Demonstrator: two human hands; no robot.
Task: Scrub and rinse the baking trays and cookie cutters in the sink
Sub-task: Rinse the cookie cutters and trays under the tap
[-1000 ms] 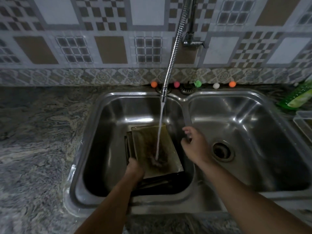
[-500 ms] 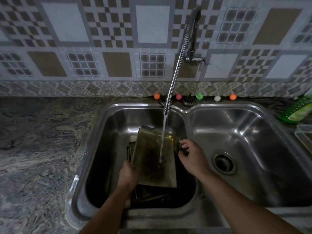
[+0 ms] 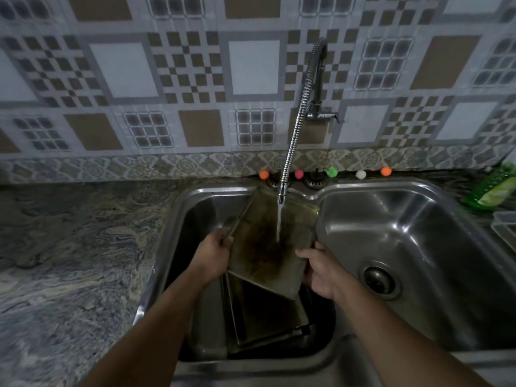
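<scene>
A stained, dark-blotched baking tray (image 3: 268, 247) is tilted up over the left basin of the steel double sink (image 3: 178, 219). My left hand (image 3: 213, 252) grips its left edge and my right hand (image 3: 321, 270) grips its lower right edge. Water runs from the flexible spring tap (image 3: 293, 135) onto the middle of the tray. More dark trays (image 3: 265, 319) lie stacked on the basin floor beneath it. No cookie cutters show.
The right basin with its drain (image 3: 379, 282) lies beside my right hand. Small coloured balls (image 3: 298, 173) line the sink's back rim. A green bottle (image 3: 491, 191) lies at the far right, next to a clear container (image 3: 505, 227). Marbled counter (image 3: 69, 247) stretches to the left.
The tray has been lifted higher and tilted more upright under the tap. My right hand moved from beside the tray to gripping its lower right edge. The camera view dropped lower.
</scene>
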